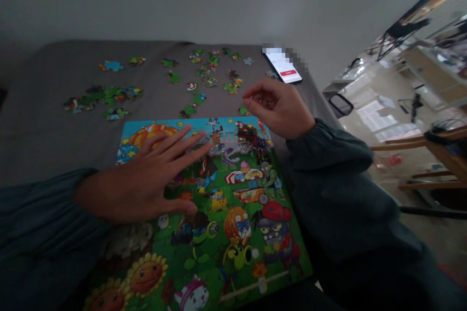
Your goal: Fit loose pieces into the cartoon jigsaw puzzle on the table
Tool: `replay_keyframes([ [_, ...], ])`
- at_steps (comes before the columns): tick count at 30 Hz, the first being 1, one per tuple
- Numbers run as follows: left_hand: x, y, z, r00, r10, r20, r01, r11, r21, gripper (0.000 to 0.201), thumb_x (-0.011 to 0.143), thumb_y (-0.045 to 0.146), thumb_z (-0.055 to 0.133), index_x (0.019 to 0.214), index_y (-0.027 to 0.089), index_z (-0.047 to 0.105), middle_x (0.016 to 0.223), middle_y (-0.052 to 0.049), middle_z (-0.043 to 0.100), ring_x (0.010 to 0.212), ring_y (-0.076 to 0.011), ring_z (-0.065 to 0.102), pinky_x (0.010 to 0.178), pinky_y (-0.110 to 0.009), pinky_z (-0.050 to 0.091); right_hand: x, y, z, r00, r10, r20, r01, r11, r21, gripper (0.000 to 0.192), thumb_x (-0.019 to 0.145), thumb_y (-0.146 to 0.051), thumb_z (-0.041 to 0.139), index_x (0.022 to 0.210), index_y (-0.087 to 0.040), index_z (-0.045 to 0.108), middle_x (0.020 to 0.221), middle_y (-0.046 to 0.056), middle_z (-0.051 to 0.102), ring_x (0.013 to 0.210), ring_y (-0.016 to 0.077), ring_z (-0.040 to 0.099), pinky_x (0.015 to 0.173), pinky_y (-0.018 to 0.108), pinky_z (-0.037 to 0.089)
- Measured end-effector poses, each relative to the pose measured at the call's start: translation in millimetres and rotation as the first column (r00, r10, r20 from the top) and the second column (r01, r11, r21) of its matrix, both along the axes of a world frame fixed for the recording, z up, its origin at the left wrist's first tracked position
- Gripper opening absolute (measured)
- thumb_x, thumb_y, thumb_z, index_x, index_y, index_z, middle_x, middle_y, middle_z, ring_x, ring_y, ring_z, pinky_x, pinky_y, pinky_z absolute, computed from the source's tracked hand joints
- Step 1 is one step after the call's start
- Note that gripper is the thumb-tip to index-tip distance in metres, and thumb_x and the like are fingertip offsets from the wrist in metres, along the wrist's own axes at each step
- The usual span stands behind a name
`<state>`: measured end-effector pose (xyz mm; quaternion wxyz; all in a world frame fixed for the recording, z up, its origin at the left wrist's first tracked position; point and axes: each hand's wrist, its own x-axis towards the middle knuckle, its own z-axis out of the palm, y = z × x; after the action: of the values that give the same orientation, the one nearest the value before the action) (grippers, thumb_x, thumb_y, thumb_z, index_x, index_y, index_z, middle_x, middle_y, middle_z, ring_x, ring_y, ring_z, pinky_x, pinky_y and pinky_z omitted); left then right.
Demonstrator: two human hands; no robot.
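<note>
A colourful cartoon jigsaw puzzle [241, 214] lies on a grey table [44, 131] in front of me, mostly assembled. My left hand [146, 180] rests flat on its left part, fingers spread and pointing toward the top edge. My right hand [279, 107] hovers just past the puzzle's top right corner, fingers curled, thumb and fingertips close together beside a small green piece [243, 111]; whether it grips the piece is unclear. Both arms wear dark teal sleeves.
Several loose puzzle pieces [211, 73] are scattered over the far half of the table, with a cluster [105, 97] at the left. A phone [283, 67] with a lit screen lies at the far right corner. Wooden chairs [438, 155] stand on the floor to the right.
</note>
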<state>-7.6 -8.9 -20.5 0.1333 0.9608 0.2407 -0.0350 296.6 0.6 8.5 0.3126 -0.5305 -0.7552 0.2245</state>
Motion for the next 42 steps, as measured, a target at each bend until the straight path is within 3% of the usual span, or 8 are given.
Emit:
replay_keyframes([
  [2,0,0,1.9,0.999,0.027,0.019,-0.028,0.999,0.032,0.091,0.09,0.076,0.043,0.16,0.034,0.004,0.168,-0.006,0.012,0.15,-0.0434,0.018,0.118,-0.066,0.017,10,4,1.9,0.996,0.063,0.06,-0.061,0.997,-0.039,0.019,0.092,-0.031,0.064,0.098,-0.013,0.062,0.074,-0.002,0.053,0.063,0.0097,0.043,0.061,0.026,0.034],
  [4,3,-3,2.7,0.999,0.013,0.044,-0.015,0.999,0.043,0.093,0.089,0.076,0.043,0.16,0.033,0.0,0.168,-0.006,0.014,0.15,-0.043,0.018,0.119,-0.064,0.019,9,-1,4.4,0.946,0.296,0.132,-0.281,0.952,-0.121,0.026,0.085,-0.036,0.073,0.096,-0.013,0.064,0.077,-0.001,0.056,0.068,0.0108,0.045,0.065,0.026,0.035],
  [7,10,-15,1.1,0.995,-0.049,0.084,0.045,0.998,0.049,0.106,0.085,0.08,0.046,0.16,0.027,-0.006,0.167,-0.012,0.017,0.15,-0.0429,0.02,0.118,-0.062,0.021,-10,-22,8.1,0.693,0.693,0.198,-0.66,0.721,-0.211,0.028,0.081,-0.037,0.079,0.092,-0.015,0.066,0.089,0.003,0.062,0.087,0.0162,0.051,0.082,0.03,0.039],
  [9,15,-25,-1.2,0.991,-0.072,0.111,0.064,0.995,0.07,0.107,0.086,0.08,0.045,0.16,0.023,-0.007,0.166,-0.014,0.018,0.149,-0.0423,0.023,0.118,-0.06,0.022,-27,-38,9.7,0.529,0.812,0.248,-0.773,0.581,-0.255,0.024,0.084,-0.034,0.077,0.098,-0.016,0.07,0.095,0.006,0.063,0.096,0.0202,0.051,0.087,0.033,0.038],
  [13,21,-36,-6.2,0.989,-0.09,0.117,0.078,0.992,0.102,0.111,0.084,0.082,0.043,0.161,0.017,-0.003,0.165,-0.016,0.021,0.149,-0.0408,0.025,0.118,-0.055,0.022,-47,-57,11.5,0.377,0.872,0.312,-0.803,0.475,-0.359,0.03,0.085,-0.033,0.075,0.112,-0.02,0.073,0.102,0.009,0.063,0.107,0.0272,0.049,0.087,0.038,0.038],
  [23,26,-36,-9.8,0.992,-0.078,0.1,0.067,0.992,0.106,0.112,0.081,0.085,0.046,0.16,0.015,0.008,0.165,-0.016,0.023,0.15,-0.0379,0.022,0.117,-0.052,0.019,-57,-57,15.0,0.292,0.903,0.316,-0.736,0.423,-0.529,0.025,0.087,-0.025,0.073,0.111,-0.022,0.075,0.115,0.009,0.067,0.113,0.0283,0.049,0.092,0.041,0.038],
  [36,26,-35,-9.4,0.991,-0.07,0.116,0.062,0.996,0.069,0.111,0.079,0.085,0.047,0.16,0.016,0.013,0.165,-0.015,0.023,0.15,-0.0379,0.021,0.118,-0.054,0.019,-58,-55,5.2,0.318,0.916,0.243,-0.78,0.399,-0.483,0.019,0.09,-0.024,0.069,0.108,-0.019,0.075,0.108,0.007,0.068,0.109,0.027,0.049,0.089,0.038,0.036],
  [42,26,-33,-11.9,0.99,-0.069,0.127,0.062,0.997,0.055,0.111,0.078,0.087,0.047,0.159,0.018,0.016,0.166,-0.014,0.021,0.151,-0.0383,0.019,0.118,-0.056,0.019,-52,-52,-4.2,0.425,0.874,0.236,-0.807,0.484,-0.337,0.019,0.088,-0.032,0.072,0.099,-0.016,0.072,0.102,0.007,0.067,0.106,0.0254,0.05,0.093,0.038,0.034],
])
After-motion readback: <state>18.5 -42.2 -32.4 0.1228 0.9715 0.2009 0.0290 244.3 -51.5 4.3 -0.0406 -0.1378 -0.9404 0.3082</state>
